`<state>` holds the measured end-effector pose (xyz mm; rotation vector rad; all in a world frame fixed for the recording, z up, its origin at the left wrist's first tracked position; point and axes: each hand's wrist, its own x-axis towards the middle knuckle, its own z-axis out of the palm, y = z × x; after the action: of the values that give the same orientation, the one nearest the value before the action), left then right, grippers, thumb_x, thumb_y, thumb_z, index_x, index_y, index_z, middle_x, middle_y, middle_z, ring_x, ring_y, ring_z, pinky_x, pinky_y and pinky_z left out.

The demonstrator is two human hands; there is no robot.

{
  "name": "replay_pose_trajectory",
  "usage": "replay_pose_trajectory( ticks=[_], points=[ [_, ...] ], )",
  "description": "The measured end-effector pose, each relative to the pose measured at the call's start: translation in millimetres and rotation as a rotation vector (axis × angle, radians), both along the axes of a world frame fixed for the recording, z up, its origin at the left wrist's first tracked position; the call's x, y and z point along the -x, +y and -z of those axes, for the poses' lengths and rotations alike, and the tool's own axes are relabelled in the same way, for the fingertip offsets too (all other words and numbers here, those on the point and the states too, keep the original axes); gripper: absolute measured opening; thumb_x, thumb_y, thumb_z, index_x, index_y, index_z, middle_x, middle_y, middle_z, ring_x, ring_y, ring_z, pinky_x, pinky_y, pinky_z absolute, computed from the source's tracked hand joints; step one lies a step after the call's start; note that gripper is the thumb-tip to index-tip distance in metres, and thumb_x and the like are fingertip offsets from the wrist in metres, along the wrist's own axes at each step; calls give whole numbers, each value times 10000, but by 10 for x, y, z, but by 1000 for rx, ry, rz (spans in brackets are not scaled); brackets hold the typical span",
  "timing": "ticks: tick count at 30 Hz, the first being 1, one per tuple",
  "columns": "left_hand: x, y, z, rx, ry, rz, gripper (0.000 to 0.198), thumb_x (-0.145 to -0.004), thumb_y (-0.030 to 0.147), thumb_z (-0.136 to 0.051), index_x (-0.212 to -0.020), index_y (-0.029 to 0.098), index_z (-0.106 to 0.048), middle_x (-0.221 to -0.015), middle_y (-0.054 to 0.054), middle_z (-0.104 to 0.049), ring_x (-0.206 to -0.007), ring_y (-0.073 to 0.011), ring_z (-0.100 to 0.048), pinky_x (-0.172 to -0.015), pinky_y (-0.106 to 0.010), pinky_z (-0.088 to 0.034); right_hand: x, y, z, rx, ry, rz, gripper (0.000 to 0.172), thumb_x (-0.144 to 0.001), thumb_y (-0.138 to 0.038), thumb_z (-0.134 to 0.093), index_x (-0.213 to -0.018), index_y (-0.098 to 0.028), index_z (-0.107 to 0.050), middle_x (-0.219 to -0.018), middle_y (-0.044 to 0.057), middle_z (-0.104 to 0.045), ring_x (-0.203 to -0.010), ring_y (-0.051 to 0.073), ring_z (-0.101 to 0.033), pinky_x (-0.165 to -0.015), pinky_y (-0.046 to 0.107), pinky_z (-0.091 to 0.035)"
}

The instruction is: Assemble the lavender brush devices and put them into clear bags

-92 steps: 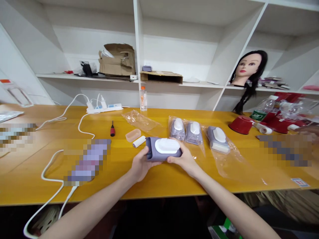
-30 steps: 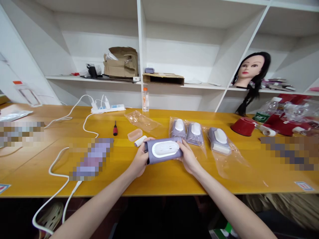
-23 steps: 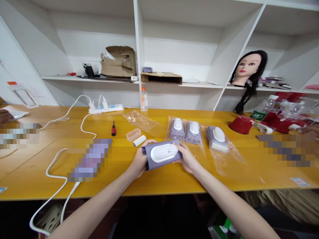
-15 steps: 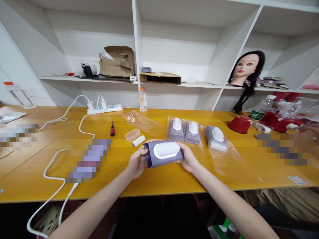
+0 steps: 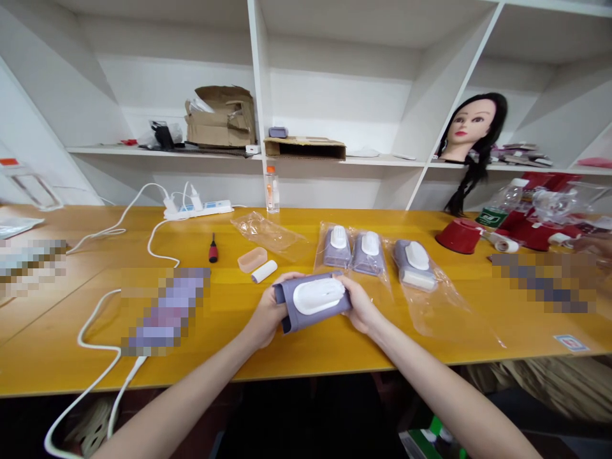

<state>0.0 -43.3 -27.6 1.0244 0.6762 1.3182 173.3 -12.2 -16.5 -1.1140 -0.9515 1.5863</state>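
Note:
A purple-grey case with a white oval ribbed piece on its face (image 5: 318,298) is held above the table's front part. My left hand (image 5: 269,313) grips its left end, where an opening shows. Its right end is in my right hand (image 5: 359,302). Behind the case lie a small white roller (image 5: 264,271) and a peach-coloured tray (image 5: 252,259). Two similar cases (image 5: 337,247) (image 5: 368,254) in clear plastic stand behind my right hand, and a third (image 5: 415,264) lies farther right. The fingertips under the case are hidden.
A red-handled screwdriver (image 5: 213,248), clear film (image 5: 268,233) and a power strip (image 5: 199,209) lie toward the back left. White cables run by a blurred-out purple object (image 5: 167,310). At right are a red bowl (image 5: 459,236), a bottle (image 5: 502,204) and part of another person's hand (image 5: 595,245).
The case has tilted, its left end turning more toward the camera, and my left hand has shifted slightly down with it. The whole view has moved a little.

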Motion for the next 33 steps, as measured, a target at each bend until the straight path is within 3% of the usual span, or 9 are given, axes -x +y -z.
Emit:
replay_pose_trajectory(
  ticks=[4,12,20,33],
  points=[
    [-43,-37,6,25,-6,-37,392,-631,168,-702,-1013,183,-612,-1104,-85,-637,-980,-242,-604,-807,-303,-468,31,-26,0,74,40,13,238,-700,-417,-608,-739,-182,-611,-608,-11,-650,-547,135,-581,-489,213,-398],
    [-59,-87,79,13,-8,-9,532,-655,184,-694,-1167,218,-551,-1144,-72,-613,-999,-236,-587,-825,-305,-465,59,-47,14,47,80,75,270,-683,-444,-643,-683,-181,-582,-616,1,-641,-571,149,-579,-521,231,-403],
    [-44,-80,133,-3,26,-9,520,-637,199,-715,-1136,220,-572,-1134,-74,-612,-1014,-249,-572,-843,-308,-450,85,-68,41,-76,102,122,298,-618,-436,-696,-650,-182,-543,-588,-41,-562,-563,121,-499,-532,215,-347],
    [-36,-104,129,17,-18,44,553,-624,249,-727,-1149,242,-554,-1143,-63,-601,-1052,-246,-553,-886,-311,-426,53,-63,147,-218,-3,87,274,-706,-466,-625,-709,-196,-579,-636,-34,-561,-608,130,-484,-575,226,-353]
  ],
)
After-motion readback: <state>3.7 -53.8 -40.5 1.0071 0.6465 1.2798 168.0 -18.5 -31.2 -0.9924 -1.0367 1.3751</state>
